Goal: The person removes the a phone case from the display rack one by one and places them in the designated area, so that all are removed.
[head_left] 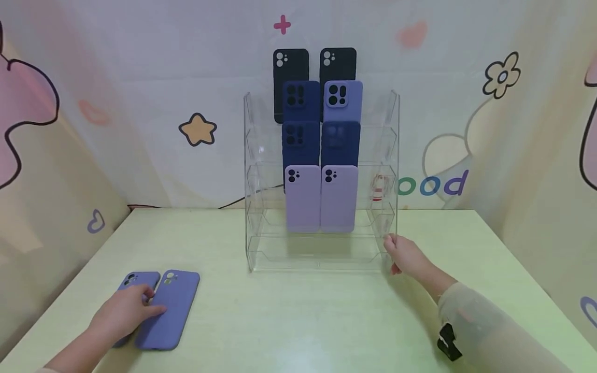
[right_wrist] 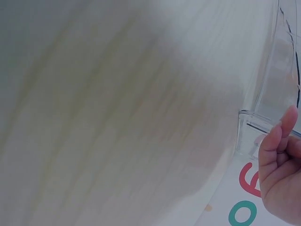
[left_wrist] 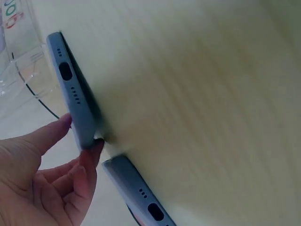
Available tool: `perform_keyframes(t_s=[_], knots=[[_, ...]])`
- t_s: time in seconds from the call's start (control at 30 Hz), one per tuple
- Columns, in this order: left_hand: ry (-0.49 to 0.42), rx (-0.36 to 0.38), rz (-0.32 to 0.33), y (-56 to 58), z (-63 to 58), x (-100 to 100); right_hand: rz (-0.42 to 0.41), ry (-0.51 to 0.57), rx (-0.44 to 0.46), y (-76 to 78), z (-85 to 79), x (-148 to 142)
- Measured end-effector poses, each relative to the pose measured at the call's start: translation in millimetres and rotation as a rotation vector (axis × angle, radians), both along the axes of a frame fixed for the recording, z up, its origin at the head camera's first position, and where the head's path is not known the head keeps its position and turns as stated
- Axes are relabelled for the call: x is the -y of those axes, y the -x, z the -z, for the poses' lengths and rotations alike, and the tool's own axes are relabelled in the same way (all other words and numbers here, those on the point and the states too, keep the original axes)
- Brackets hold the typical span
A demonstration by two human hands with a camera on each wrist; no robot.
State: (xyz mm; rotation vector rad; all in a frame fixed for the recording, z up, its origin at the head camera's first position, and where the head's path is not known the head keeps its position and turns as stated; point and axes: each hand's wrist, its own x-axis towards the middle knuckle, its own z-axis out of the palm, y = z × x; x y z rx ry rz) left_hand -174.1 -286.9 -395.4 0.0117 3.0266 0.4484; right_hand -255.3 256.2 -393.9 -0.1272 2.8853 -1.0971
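Note:
My left hand (head_left: 122,311) pinches a blue-purple phone case (head_left: 174,316) by its left long edge, thumb on the back face and fingers at the side. In the left wrist view the case's bottom end, with its port cutout and small holes, faces the camera. A matching phone case (head_left: 145,278) lies just left of it on the table, partly hidden under the hand. At the lower right side of a clear tiered display rack (head_left: 317,254), my right hand (head_left: 410,254) grips the side panel, its fingers curled around the edge.
On the rack's tiers stand pairs of phone cases: lavender ones (head_left: 303,202) in front, dark blue (head_left: 340,150) and purple (head_left: 350,106) ones above, black ones (head_left: 294,67) on top. Behind the pale table (head_left: 289,316) hangs a printed curtain (head_left: 154,129). A thin dark cable (head_left: 233,201) runs behind the rack.

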Motion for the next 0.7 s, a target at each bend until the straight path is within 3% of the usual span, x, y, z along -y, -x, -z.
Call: perform_keyframes(t_s=[0.3,0.53,0.7], knots=[[0.146,-0.049,-0.017,-7.6,-6.0,-12.2,-0.001,-0.017,0.023,2.7,-0.2,-0.1],[0.233,0.003,0.011,-7.7,-2.4,-25.5,0.007,-0.020,0.025,2.9,0.3,0.4],[0.271,-0.120,0.055,-11.3,4.6,-24.8,0.010,-0.016,0.030,1.4,-1.1,1.2]])
